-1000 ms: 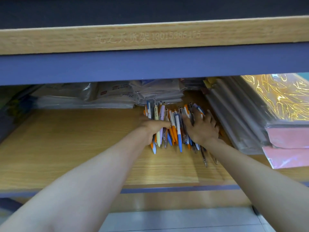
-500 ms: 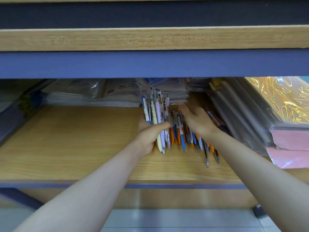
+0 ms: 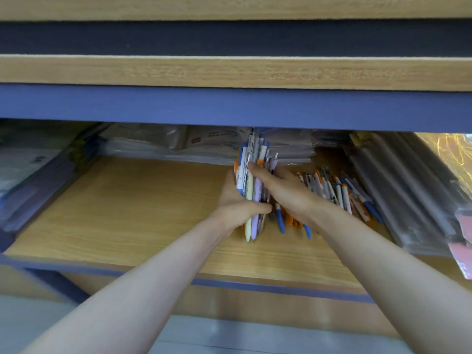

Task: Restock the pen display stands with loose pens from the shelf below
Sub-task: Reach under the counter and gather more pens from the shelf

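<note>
Pens bundled in left hand grip, right hand fingers curled round them too, above shelf

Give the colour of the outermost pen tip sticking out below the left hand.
Pale yellow pen, in the head view.
</note>
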Available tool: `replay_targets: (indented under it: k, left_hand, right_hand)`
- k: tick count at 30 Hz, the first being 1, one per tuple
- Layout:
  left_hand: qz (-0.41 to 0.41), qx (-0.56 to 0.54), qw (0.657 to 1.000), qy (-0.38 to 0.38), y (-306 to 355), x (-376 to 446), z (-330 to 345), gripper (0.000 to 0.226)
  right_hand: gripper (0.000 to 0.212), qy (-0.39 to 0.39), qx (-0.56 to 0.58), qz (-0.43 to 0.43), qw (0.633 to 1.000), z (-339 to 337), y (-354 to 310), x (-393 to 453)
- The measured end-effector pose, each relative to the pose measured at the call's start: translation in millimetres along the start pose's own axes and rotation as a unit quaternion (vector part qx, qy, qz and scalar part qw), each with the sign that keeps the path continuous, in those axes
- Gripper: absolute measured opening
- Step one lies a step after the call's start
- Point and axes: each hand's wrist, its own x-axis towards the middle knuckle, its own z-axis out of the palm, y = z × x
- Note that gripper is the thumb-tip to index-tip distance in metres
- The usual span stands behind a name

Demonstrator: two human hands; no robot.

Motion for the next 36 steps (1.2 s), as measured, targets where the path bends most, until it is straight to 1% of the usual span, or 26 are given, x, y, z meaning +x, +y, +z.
replay_targets:
  k: [4,5,8,11,12,14,15,16,17,18,20,22,23,24,27,29,31,33,36]
  left_hand:
    - [0.009,-0.021,1.000,0.007,-2.7,-2.8,-5.6,0.081]
    - [0.013,-0.025,1.000,0.007,-3.6,-3.0,-5.9,0.081]
    - [0.016,-0.040,0.999,-0.002,-3.6,-2.0,-3.5,0.081]
    - [0.009,-0.064,0.998,-0.006,-1.7,-0.4,0.0,0.074]
    - [0.005,-0.070,0.998,-0.009,-1.4,-0.3,-0.1,0.072]
    - [-0.010,-0.093,0.996,-0.007,-0.1,-0.9,-3.2,0.067]
    - [-0.023,-0.113,0.993,-0.002,0.5,-1.8,-6.5,0.063]
    - [-0.040,-0.135,0.990,0.006,1.3,-3.9,-10.9,0.058]
    - [-0.057,-0.155,0.986,0.015,2.1,-6.9,-16.4,0.053]
    - [-0.073,-0.172,0.982,0.021,1.6,-10.3,-22.9,0.050]
    - [-0.090,-0.195,0.976,0.026,-0.3,-19.3,-40.1,0.049]
    - [-0.100,-0.207,0.973,0.032,-2.5,-32.0,-63.5,0.048]
    - [-0.102,-0.212,0.971,0.041,-3.5,-39.1,-78.1,0.047]
    - [-0.100,-0.217,0.970,0.052,-3.8,-47.5,-94.3,0.046]
    - [-0.079,-0.231,0.966,0.088,-6.9,-76.9,-144.4,0.048]
    - [-0.071,-0.237,0.962,0.113,-11.0,-101.1,-178.6,0.050]
    - [-0.060,-0.239,0.958,0.144,-16.0,-126.5,-213.0,0.048]
    - [-0.052,-0.243,0.949,0.192,-22.7,-153.4,-242.4,0.048]
    - [-0.074,-0.249,0.921,0.290,-27.6,-198.9,-287.7,0.062]
  right_hand:
    - [0.032,-0.042,-0.030,0.009,0.999,3.7,-8.9,-2.9]
    - [0.032,-0.052,-0.034,0.011,0.998,3.5,-9.8,-3.3]
    - [0.041,-0.053,-0.035,0.027,0.998,4.3,-11.3,-5.9]
    - [0.044,-0.055,-0.046,0.037,0.997,3.3,-12.3,-5.6]
    - [0.050,-0.062,-0.052,0.042,0.996,1.9,-13.4,-5.0]
    - [0.075,-0.088,-0.059,0.058,0.993,-1.4,-14.7,-3.9]
    - [0.083,-0.102,-0.052,0.063,0.991,-1.8,-13.9,-3.0]
    - [0.086,-0.108,-0.041,0.061,0.991,-0.1,-12.9,-2.6]
    - [0.083,-0.098,-0.034,0.054,0.993,3.0,-11.6,-2.1]
    - [0.076,-0.076,-0.034,0.043,0.996,8.5,-9.7,-1.8]
    - [0.051,-0.029,-0.020,0.012,0.999,24.6,-9.2,-2.0]
    - [0.026,-0.012,-0.001,-0.016,1.000,46.9,-14.1,-0.8]
    - [0.019,-0.012,0.003,-0.026,1.000,60.6,-18.7,0.5]
    - [0.018,-0.018,0.006,-0.033,0.999,77.2,-24.5,2.6]
    - [0.021,-0.062,0.014,-0.052,0.997,137.2,-39.2,5.5]
    - [0.018,-0.084,0.026,-0.059,0.994,180.2,-46.0,4.8]
    - [0.020,-0.115,0.029,-0.061,0.991,222.1,-52.2,4.4]
    - [0.023,-0.148,0.016,-0.060,0.987,265.0,-58.3,0.4]
    - [0.010,-0.199,0.022,-0.055,0.978,337.3,-75.1,-14.4]
